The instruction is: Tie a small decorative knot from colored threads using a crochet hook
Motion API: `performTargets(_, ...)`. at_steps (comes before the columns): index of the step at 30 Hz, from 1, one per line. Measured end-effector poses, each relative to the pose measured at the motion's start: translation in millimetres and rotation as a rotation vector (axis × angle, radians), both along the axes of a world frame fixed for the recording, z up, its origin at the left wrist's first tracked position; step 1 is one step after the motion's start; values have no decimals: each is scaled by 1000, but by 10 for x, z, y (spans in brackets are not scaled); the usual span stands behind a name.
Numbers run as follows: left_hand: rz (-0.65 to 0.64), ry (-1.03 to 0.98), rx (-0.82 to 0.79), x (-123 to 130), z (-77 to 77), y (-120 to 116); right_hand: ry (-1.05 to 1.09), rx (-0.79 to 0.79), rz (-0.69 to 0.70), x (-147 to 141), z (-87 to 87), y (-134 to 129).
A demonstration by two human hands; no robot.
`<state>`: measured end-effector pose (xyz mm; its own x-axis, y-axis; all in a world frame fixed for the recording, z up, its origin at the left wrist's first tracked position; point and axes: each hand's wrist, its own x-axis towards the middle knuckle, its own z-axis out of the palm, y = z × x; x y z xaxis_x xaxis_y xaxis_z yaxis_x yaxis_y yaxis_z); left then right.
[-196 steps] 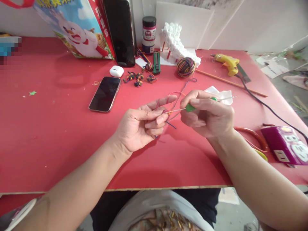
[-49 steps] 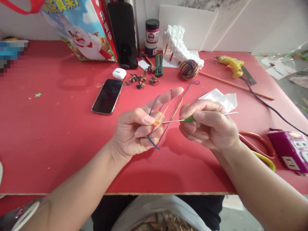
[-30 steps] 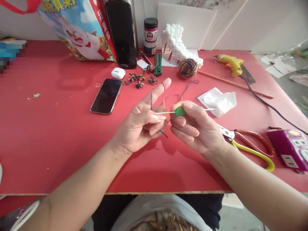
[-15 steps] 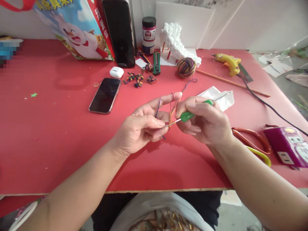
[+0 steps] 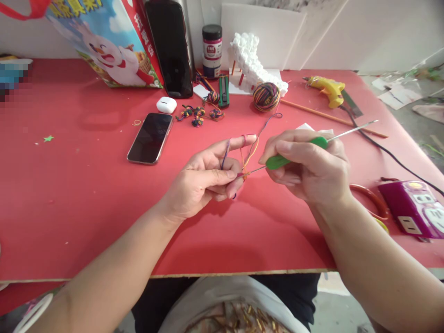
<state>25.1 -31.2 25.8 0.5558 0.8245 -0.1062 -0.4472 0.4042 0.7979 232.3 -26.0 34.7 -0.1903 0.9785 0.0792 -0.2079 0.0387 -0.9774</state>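
Observation:
My right hand is closed around the green handle of a crochet hook, whose metal shaft points left into a small piece of crochet. Another metal tip sticks out of the handle's other end, up to the right. Between thumb and fingers my left hand pinches that multicoloured yarn. The strand loops over the raised left index finger and runs back to a yarn ball. The pinched stitches are mostly hidden by the fingertips.
Several small crocheted pieces lie behind a phone. At the right are a yellow glue gun, a wooden stick, red-handled scissors or pliers and a purple power socket. A jar stands at the back.
My right hand has moved right with the crochet hook, drawing more of its shaft out from my left fingers. The yarn loop beside the left index finger looks wider. My left hand stays nearly in place.

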Motion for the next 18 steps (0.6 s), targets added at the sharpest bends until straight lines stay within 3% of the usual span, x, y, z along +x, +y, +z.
performTargets(7, 62, 17, -36, 21, -40, 24, -97, 201, -106, 13, 19, -83)
performTargets(18, 171, -35, -149, 4, 30, 55, -356, 528, -124, -77, -99, -143)
